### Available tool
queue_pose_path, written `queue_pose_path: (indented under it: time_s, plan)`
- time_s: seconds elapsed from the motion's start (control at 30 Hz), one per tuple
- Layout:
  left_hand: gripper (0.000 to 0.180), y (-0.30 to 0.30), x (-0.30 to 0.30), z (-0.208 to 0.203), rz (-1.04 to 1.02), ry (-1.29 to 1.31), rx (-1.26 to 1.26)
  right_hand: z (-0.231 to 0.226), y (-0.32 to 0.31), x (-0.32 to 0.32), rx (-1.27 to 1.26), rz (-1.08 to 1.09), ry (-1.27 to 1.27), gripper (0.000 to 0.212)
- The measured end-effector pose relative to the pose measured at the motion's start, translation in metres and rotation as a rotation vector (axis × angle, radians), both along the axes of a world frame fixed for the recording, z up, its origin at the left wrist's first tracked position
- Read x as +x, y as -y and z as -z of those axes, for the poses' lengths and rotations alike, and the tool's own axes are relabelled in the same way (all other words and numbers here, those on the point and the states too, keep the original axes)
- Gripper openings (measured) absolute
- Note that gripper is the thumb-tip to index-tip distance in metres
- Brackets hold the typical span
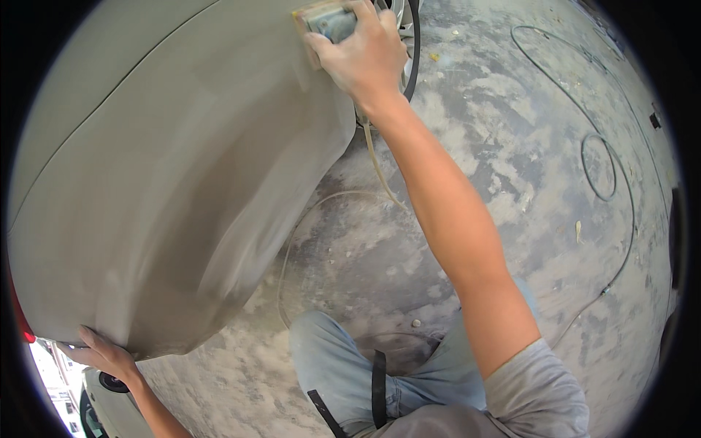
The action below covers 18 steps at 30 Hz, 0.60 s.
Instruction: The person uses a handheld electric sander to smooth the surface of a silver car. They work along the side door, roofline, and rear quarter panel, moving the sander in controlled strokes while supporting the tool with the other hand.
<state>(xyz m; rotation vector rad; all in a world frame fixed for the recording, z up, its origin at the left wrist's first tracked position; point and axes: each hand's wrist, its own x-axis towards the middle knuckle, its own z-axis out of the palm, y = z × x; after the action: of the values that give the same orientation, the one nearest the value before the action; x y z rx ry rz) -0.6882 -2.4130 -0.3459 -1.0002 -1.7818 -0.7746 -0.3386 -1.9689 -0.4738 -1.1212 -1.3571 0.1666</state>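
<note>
My right hand (pixel 369 62) is closed round a dusty sander (pixel 334 23) with a flat pad. Its pad lies against a dull grey-beige car body panel (pixel 182 182) at the top of the view. A thin pale hose (pixel 376 160) hangs below my right wrist and runs down to the floor. At the lower left my left hand (pixel 102 355) rests at the panel's bottom edge, thumb up on the surface and fingers stretched out along the edge. A darker, browner patch with smudged streaks spreads over the panel between my hands.
A car wheel (pixel 412 51) shows beside my right hand. The concrete floor (pixel 526 168) is blotched with pale dust. A grey hose (pixel 584 120) loops across it at the right. My bent knee (pixel 318 343) is near the panel. Another light-coloured vehicle (pixel 120 409) stands at lower left.
</note>
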Motion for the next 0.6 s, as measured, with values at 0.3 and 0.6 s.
queue_pose_path:
  time_s: [0.3,0.6]
  plan:
    - [0.101,-0.008,0.006,-0.002,0.067,-0.039,-0.029,0.044,0.053,-0.036,0.144,-0.115,-0.029,0.068]
    - [0.101,-0.009,0.013,-0.005,0.121,-0.126,-0.048,0.012,0.136,-0.074,0.231,-0.27,-0.07,0.071]
